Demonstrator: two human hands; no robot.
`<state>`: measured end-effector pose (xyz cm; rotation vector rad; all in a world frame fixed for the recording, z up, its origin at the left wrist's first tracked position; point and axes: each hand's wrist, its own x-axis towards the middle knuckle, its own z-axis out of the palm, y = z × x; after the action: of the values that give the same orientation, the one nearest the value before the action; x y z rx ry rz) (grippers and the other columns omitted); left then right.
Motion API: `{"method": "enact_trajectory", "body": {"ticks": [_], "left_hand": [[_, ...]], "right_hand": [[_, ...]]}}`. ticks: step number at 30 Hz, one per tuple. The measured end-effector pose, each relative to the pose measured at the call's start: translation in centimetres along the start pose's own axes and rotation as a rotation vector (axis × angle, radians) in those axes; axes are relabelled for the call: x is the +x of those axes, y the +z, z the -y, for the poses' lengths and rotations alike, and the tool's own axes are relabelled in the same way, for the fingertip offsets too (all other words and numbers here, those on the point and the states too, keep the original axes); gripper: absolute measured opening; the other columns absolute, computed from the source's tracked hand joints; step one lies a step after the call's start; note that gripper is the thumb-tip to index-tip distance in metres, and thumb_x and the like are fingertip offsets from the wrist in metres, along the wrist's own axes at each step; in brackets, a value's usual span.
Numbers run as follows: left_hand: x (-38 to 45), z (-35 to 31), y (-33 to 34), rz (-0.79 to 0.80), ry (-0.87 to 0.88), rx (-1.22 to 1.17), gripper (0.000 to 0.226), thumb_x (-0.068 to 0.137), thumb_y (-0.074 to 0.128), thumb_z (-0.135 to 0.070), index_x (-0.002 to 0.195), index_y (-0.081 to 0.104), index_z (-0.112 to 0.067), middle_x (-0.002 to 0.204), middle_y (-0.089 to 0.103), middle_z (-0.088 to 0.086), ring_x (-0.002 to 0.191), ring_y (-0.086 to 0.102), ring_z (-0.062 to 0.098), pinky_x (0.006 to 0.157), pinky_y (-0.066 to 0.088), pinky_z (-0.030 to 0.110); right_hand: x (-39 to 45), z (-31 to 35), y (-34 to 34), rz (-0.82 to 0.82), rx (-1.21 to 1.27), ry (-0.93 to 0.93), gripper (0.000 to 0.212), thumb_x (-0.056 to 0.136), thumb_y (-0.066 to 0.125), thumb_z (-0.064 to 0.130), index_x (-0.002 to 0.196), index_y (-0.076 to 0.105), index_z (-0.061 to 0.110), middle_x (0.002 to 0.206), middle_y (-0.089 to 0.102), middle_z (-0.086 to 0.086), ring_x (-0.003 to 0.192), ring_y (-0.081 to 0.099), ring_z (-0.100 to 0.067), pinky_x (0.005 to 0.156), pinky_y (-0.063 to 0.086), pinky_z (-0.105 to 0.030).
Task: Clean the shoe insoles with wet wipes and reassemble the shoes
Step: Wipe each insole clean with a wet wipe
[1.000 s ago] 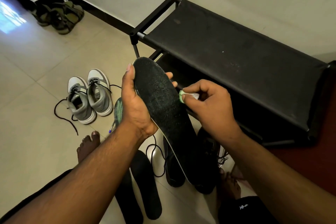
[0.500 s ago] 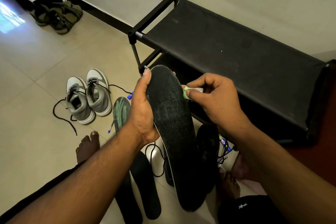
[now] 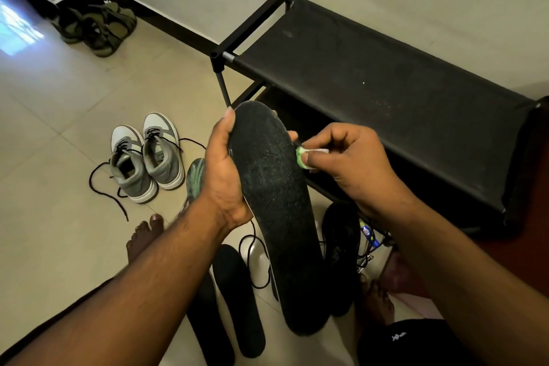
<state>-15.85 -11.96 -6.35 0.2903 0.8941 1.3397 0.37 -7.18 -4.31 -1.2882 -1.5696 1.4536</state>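
My left hand [image 3: 223, 175] grips a long black insole [image 3: 276, 217] near its toe end, thumb on the top edge, fingers wrapped behind. The insole hangs lengthwise toward me. My right hand [image 3: 350, 163] pinches a small folded white-and-green wet wipe [image 3: 306, 157] against the insole's right edge. Two more black insoles [image 3: 237, 300] lie on the floor below my arms. A green-patterned insole [image 3: 195, 178] lies beside a pair of grey-and-white sneakers [image 3: 145, 154] with loose black laces. A black shoe [image 3: 341, 246] lies partly hidden behind the held insole.
A black fabric shoe rack [image 3: 371, 92] stands against the wall at right. Olive sandals [image 3: 95, 25] sit in the far left corner. My bare feet [image 3: 142, 235] rest on the beige tiled floor. A loose black lace [image 3: 255, 264] and small items lie near the rack.
The insole has swung more upright and lengthwise toward me. My left hand shifted right with it, and my right hand keeps the wipe at the insole's right edge.
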Motion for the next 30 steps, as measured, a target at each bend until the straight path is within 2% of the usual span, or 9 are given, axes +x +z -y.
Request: {"method": "enact_trajectory", "body": {"ticks": [5,9,13,15,19,22,26,28,30], "left_hand": [[0.5,-0.9,-1.1,-0.021,0.053,-0.057,0.071,0.093,0.032,-0.067,0.117,0.063,-0.009,0.112,0.067,0.019,0.101,0.063,0.033,0.096,0.048,0.047],[0.2,-0.4,-0.7,0.015,0.016,-0.046,0.066,0.092,0.033,-0.066,0.117,0.062,-0.012,0.111,0.065,0.019,0.099,0.062,0.032,0.093,0.050,0.044],[-0.2,0.2,0.1,0.053,-0.031,-0.014,0.063,0.096,0.031,-0.061,0.114,0.064,-0.011,0.103,0.067,0.016,0.092,0.065,0.024,0.084,0.054,0.037],[-0.4,0.5,0.3,0.075,-0.037,-0.010,0.061,0.098,0.031,-0.058,0.114,0.065,-0.009,0.098,0.069,0.011,0.088,0.067,0.021,0.080,0.056,0.034],[-0.6,0.5,0.6,0.138,-0.056,-0.055,0.060,0.095,0.037,-0.056,0.119,0.062,-0.007,0.105,0.065,0.009,0.095,0.062,0.022,0.089,0.053,0.039],[-0.7,0.7,0.7,0.175,-0.093,-0.067,0.063,0.092,0.042,-0.057,0.125,0.060,-0.006,0.114,0.061,0.011,0.103,0.059,0.025,0.094,0.051,0.046],[-0.7,1.0,0.8,0.213,-0.162,-0.088,0.073,0.089,0.042,-0.062,0.136,0.057,-0.008,0.125,0.059,0.014,0.107,0.057,0.029,0.092,0.053,0.045],[-0.6,1.1,0.6,0.228,-0.204,-0.087,0.075,0.087,0.042,-0.066,0.136,0.057,-0.010,0.122,0.060,0.015,0.101,0.058,0.031,0.087,0.054,0.043],[-0.5,1.2,0.4,0.253,-0.246,-0.060,0.077,0.087,0.040,-0.069,0.135,0.059,-0.012,0.115,0.061,0.018,0.095,0.060,0.034,0.089,0.051,0.044]], "right_hand": [[-0.1,0.4,-0.3,0.189,-0.011,0.082,0.009,0.074,0.075,-0.008,0.076,0.069,-0.001,0.078,0.072,-0.014,0.073,0.066,-0.024,0.074,0.058,-0.037],[-0.1,0.2,-0.1,0.115,-0.020,0.027,0.010,0.073,0.075,-0.007,0.074,0.071,0.002,0.073,0.072,-0.009,0.064,0.062,-0.013,0.064,0.054,-0.026],[0.2,-0.3,-0.3,0.019,-0.056,-0.040,0.015,0.074,0.077,-0.001,0.074,0.073,0.013,0.076,0.072,-0.001,0.070,0.064,-0.014,0.067,0.053,-0.028],[0.1,-0.3,-0.4,-0.008,-0.082,-0.066,0.016,0.075,0.076,0.000,0.075,0.073,0.015,0.074,0.071,0.006,0.068,0.063,-0.008,0.065,0.052,-0.023],[0.1,-0.1,-0.3,-0.060,-0.009,-0.099,0.016,0.077,0.075,-0.003,0.075,0.072,0.013,0.078,0.071,-0.006,0.063,0.064,-0.009,0.058,0.052,-0.020],[0.1,0.0,-0.2,-0.078,0.057,-0.104,0.013,0.079,0.074,-0.004,0.075,0.070,0.008,0.076,0.071,-0.004,0.059,0.065,-0.012,0.055,0.056,-0.025],[0.3,-0.3,-0.5,-0.125,0.047,-0.155,0.018,0.078,0.076,0.001,0.072,0.071,0.017,0.072,0.070,0.004,0.061,0.064,-0.010,0.058,0.052,-0.024],[0.3,-0.4,-0.6,-0.130,0.035,-0.183,0.021,0.078,0.077,0.003,0.071,0.071,0.023,0.077,0.072,-0.001,0.068,0.066,-0.016,0.064,0.055,-0.033],[0.2,-0.3,-0.7,-0.111,0.094,-0.184,0.022,0.079,0.075,0.002,0.072,0.072,0.022,0.076,0.071,-0.006,0.065,0.066,-0.025,0.062,0.057,-0.040]]}}
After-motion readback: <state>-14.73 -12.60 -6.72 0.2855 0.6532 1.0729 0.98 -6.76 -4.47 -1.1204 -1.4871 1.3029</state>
